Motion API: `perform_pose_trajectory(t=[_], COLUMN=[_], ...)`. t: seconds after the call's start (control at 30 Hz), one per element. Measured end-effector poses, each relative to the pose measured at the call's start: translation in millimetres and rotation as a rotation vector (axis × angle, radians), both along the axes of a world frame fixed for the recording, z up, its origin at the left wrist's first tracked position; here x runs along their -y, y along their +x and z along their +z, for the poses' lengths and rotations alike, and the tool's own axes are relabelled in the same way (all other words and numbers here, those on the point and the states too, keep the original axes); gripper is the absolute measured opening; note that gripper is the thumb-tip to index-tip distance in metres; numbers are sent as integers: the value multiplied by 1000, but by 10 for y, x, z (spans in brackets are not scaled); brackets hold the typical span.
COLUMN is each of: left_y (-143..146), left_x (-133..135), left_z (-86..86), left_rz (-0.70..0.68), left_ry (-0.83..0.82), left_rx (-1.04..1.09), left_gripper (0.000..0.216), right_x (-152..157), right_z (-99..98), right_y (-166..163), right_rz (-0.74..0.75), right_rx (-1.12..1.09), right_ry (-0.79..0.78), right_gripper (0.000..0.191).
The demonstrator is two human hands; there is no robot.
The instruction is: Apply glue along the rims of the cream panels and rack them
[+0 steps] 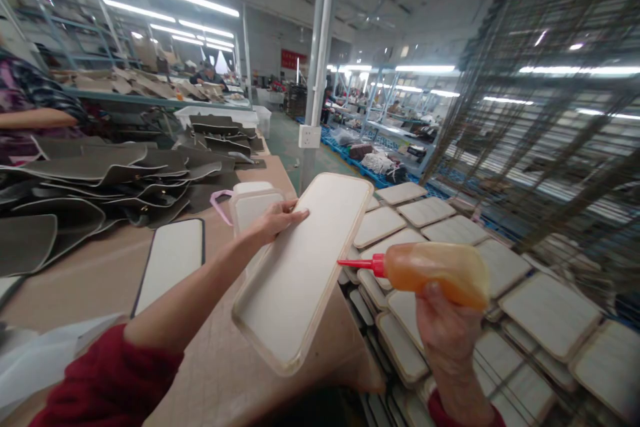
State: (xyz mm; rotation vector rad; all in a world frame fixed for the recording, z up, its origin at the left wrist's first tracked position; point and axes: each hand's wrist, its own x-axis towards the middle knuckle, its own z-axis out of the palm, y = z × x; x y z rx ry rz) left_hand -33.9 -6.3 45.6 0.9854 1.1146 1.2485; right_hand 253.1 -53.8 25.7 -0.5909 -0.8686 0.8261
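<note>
My left hand (280,219) grips the upper left edge of a long white panel (310,267) with rounded corners and a tan rim, thumb on its face. The panel is tilted over the table's edge. In my right hand (447,327) is a glue bottle (435,270) with amber liquid inside, lying on its side in the grip. Its red nozzle (357,263) points left, and the tip meets the panel's right edge. Behind the panel, smaller white pieces (257,203) stand partly hidden, with a pink strip (220,205) beside them.
Stacks of similar white panels (550,313) fill the right side below a tilted wire rack (545,80). Grey pieces with pale edges (100,173) are heaped on the brown table (200,367) at left. A metal post (320,47) rises ahead. Another person's arm (40,119) shows far left.
</note>
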Motion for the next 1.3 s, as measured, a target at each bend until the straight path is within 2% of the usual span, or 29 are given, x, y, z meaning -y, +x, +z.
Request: perform_pose_trajectory(t=[0.17, 0.33, 0.47, 0.63, 0.93, 1.1, 1.2, 1.3], left_y=[-38, -95, -132, -169, -193, -177, -101, 44], left_x=[-86, -157, -195, -228, -222, -219, -189, -123], left_z=[-28, -59, -65, -71, -55, -74, -119, -192], left_rz=[26, 46, 65, 86, 129, 196, 248, 268], left_ry=[-26, -38, -37, -48, -61, -64, -45, -19], left_rx=[-36, -26, -21, -24, -45, -39, -39, -42], left_gripper=[61, 60, 61, 60, 55, 55, 59, 63], right_x=[64, 164, 250, 352, 337, 394, 260, -41], right_z=[-180, -288, -354, -399, -385, -387, -273, -136], right_y=[41, 22, -10, -10, -47, -102, -164, -215], right_rz=[-8, 79, 155, 217, 204, 318, 321, 247], right_rx=[102, 93, 64, 127, 80, -16, -110, -125], right_ry=[-7, -94, -128, -142, -160, -289, -272, -144], right_gripper=[40, 37, 41, 34, 37, 31, 33, 39])
